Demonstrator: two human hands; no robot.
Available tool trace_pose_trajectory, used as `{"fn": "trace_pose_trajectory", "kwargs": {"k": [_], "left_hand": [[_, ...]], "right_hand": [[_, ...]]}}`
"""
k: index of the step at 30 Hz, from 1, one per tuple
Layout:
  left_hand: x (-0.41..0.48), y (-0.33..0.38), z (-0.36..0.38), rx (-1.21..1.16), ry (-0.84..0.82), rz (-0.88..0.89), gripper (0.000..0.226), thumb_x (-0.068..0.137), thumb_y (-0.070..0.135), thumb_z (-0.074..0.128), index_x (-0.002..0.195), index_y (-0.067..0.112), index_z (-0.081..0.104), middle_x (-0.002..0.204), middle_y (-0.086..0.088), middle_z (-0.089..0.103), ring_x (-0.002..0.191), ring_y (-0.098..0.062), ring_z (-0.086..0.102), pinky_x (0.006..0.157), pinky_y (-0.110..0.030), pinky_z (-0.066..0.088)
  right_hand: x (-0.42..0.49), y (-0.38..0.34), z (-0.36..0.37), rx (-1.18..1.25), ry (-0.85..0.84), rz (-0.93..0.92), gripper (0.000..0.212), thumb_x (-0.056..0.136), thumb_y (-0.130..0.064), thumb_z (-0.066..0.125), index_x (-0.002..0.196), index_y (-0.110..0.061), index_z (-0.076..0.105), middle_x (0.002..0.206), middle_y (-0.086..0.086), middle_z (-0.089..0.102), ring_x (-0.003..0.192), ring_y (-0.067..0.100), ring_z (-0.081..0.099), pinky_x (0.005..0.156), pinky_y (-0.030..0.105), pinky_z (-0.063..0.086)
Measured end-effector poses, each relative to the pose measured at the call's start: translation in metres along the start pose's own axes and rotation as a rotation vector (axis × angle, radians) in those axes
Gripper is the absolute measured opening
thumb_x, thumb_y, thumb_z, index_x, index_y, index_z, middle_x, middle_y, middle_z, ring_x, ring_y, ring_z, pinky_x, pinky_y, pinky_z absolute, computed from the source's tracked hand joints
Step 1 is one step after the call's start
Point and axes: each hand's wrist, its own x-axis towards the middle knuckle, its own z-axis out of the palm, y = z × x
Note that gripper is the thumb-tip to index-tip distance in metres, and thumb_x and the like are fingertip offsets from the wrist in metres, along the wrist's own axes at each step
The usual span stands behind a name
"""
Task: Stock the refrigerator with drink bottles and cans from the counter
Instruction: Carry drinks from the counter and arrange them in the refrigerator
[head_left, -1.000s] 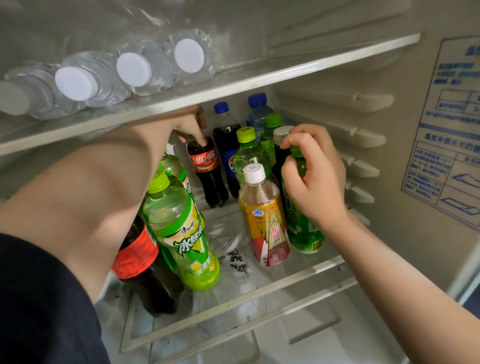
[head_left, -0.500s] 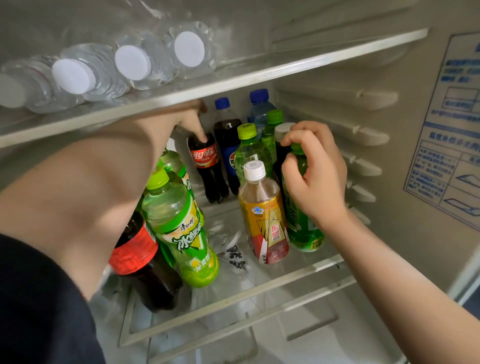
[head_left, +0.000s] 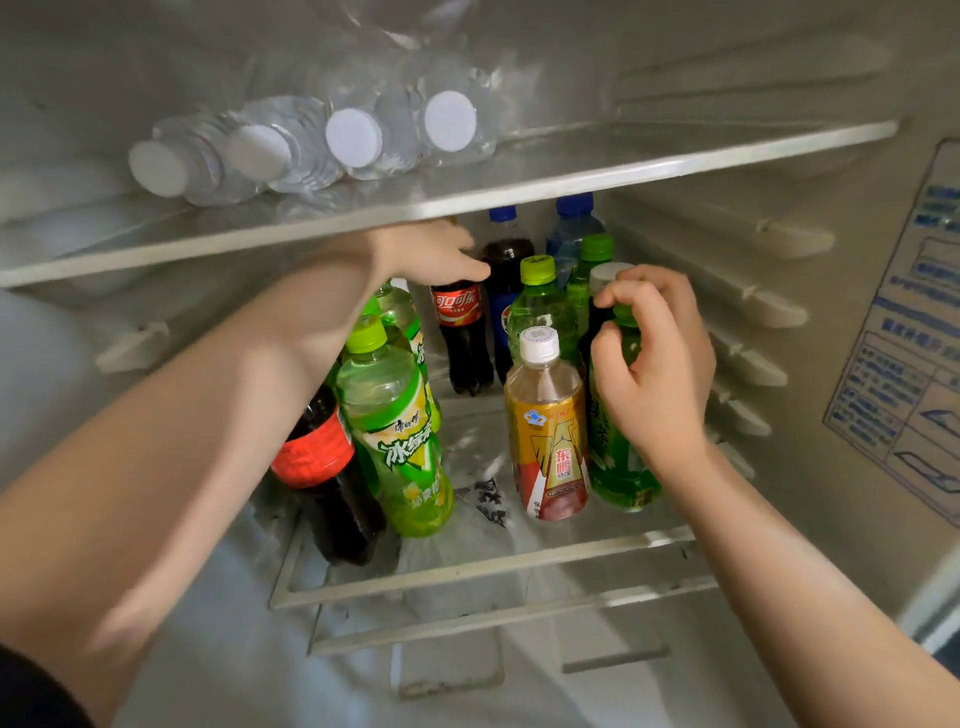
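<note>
Middle shelf (head_left: 467, 571), centre frame: cola bottle (head_left: 462, 332) at the back, top gripped by left hand (head_left: 431, 254); green tea bottle (head_left: 618, 467) at right, neck clasped by right hand (head_left: 654, 364); both unmoved since a second ago, so apparently seated, release pending

left grip (head_left: 431, 254) holds cola bottle (head_left: 461, 338) top | right grip (head_left: 657, 364) holds green tea bottle (head_left: 618, 467) neck
</note>
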Motion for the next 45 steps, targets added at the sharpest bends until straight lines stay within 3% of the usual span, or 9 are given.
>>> {"fn": "trace_pose_trajectory", "kwargs": {"k": [7, 14, 20, 23, 27, 30, 35, 39, 45], "left_hand": [[-0.087, -0.011, 0.004, -0.049, 0.197, 0.033, 0.044, 0.092, 0.038, 0.054, 0.131, 0.019, 0.055, 0.141, -0.002, 0.046, 0.130, -0.018, 0.041, 0.105, -0.023, 0.027], [-0.152, -0.024, 0.009, 0.137, 0.345, -0.144, 0.045, 0.086, 0.045, 0.059, 0.127, 0.025, 0.057, 0.131, -0.002, 0.055, 0.120, -0.027, 0.050, 0.095, -0.036, 0.041], [-0.176, -0.047, 0.018, -0.065, 0.335, -0.293, 0.062, 0.079, 0.026, 0.072, 0.135, 0.017, 0.048, 0.130, -0.019, 0.050, 0.122, -0.033, 0.046, 0.092, -0.026, 0.034], [-0.184, -0.045, 0.020, -0.091, 0.352, -0.263, 0.069, 0.069, 0.021, 0.082, 0.130, 0.017, 0.050, 0.118, -0.017, 0.056, 0.109, -0.032, 0.053, 0.080, -0.024, 0.033], [-0.202, -0.032, 0.015, -0.196, 0.364, -0.145, 0.049, 0.061, 0.013, 0.087, 0.098, 0.020, 0.055, 0.082, 0.001, 0.055, 0.077, -0.021, 0.058, 0.070, -0.027, 0.047], [-0.212, -0.013, 0.014, -0.124, 0.331, 0.038, 0.047, 0.059, 0.012, 0.088, 0.091, 0.022, 0.055, 0.084, 0.005, 0.052, 0.076, -0.011, 0.051, 0.067, -0.014, 0.042], [-0.216, 0.005, 0.003, -0.228, 0.250, 0.072, 0.045, 0.062, 0.012, 0.085, 0.087, 0.032, 0.054, 0.090, 0.005, 0.054, 0.081, -0.020, 0.056, 0.072, -0.043, 0.052], [-0.207, 0.011, 0.002, -0.385, 0.205, 0.101, 0.042, 0.063, 0.006, 0.084, 0.087, 0.028, 0.058, 0.089, 0.008, 0.059, 0.079, -0.006, 0.061, 0.070, -0.038, 0.053], [-0.167, 0.020, 0.001, -0.348, 0.225, 0.142, 0.040, 0.062, 0.010, 0.084, 0.087, 0.026, 0.058, 0.082, 0.001, 0.063, 0.074, -0.020, 0.062, 0.073, -0.046, 0.055]], "right_hand": [[0.002, 0.001, -0.001, -0.004, -0.030, 0.003, 0.018, 0.080, -0.014, 0.052, 0.097, -0.019, 0.057, 0.109, -0.001, 0.054, 0.100, 0.012, 0.053, 0.073, 0.033, 0.047], [0.002, -0.001, -0.006, 0.008, -0.060, 0.003, 0.019, 0.081, -0.015, 0.052, 0.098, -0.016, 0.058, 0.111, 0.002, 0.055, 0.101, 0.016, 0.054, 0.075, 0.031, 0.043], [0.002, -0.003, -0.007, 0.008, -0.065, -0.002, 0.018, 0.082, -0.014, 0.053, 0.099, -0.015, 0.058, 0.112, 0.005, 0.055, 0.102, 0.020, 0.055, 0.077, 0.035, 0.045], [0.003, -0.005, -0.009, 0.004, -0.085, -0.003, 0.019, 0.082, -0.012, 0.054, 0.101, -0.013, 0.059, 0.113, 0.007, 0.055, 0.103, 0.022, 0.055, 0.079, 0.037, 0.046], [0.002, -0.006, -0.013, -0.007, -0.107, -0.008, 0.020, 0.082, -0.010, 0.055, 0.102, -0.011, 0.060, 0.114, 0.009, 0.055, 0.104, 0.024, 0.055, 0.080, 0.040, 0.047], [0.003, -0.007, -0.013, -0.011, -0.112, -0.018, 0.020, 0.082, -0.009, 0.056, 0.102, -0.009, 0.060, 0.113, 0.010, 0.055, 0.103, 0.025, 0.055, 0.080, 0.038, 0.046], [0.003, -0.007, -0.013, -0.019, -0.120, -0.016, 0.021, 0.083, -0.009, 0.055, 0.103, -0.009, 0.061, 0.114, 0.011, 0.056, 0.104, 0.025, 0.055, 0.080, 0.035, 0.043], [0.004, -0.007, -0.014, -0.022, -0.129, -0.015, 0.021, 0.082, -0.008, 0.056, 0.103, -0.008, 0.062, 0.115, 0.011, 0.056, 0.104, 0.026, 0.055, 0.080, 0.035, 0.043], [0.004, -0.005, -0.015, -0.015, -0.135, -0.024, 0.022, 0.082, -0.007, 0.057, 0.103, -0.008, 0.062, 0.115, 0.012, 0.055, 0.104, 0.028, 0.056, 0.080, 0.037, 0.045]]}}
